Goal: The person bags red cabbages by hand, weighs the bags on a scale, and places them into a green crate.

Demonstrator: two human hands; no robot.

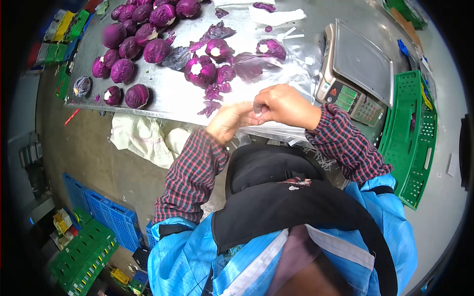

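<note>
My left hand (231, 120) and my right hand (287, 105) meet at the front edge of the metal table (170, 109). The fingers of both are closed in a pinch, fingertips together. A small whitish bit shows between them, too small to name. Just beyond lies clear plastic film (302, 74), with a purple cabbage (270, 49) at its far end. Left of the film sit trimmed cabbages, one with a white cut stem (201, 72). Loose purple leaves (213, 93) are scattered close to my left hand.
Several whole red cabbages (157, 51) are grouped at the back left. A weighing scale (363, 69) stands on the right, beside a green crate (406, 133). Under the table's edge hangs a white sack (140, 135). Blue pallets (106, 212) and another green crate (84, 256) are on the floor.
</note>
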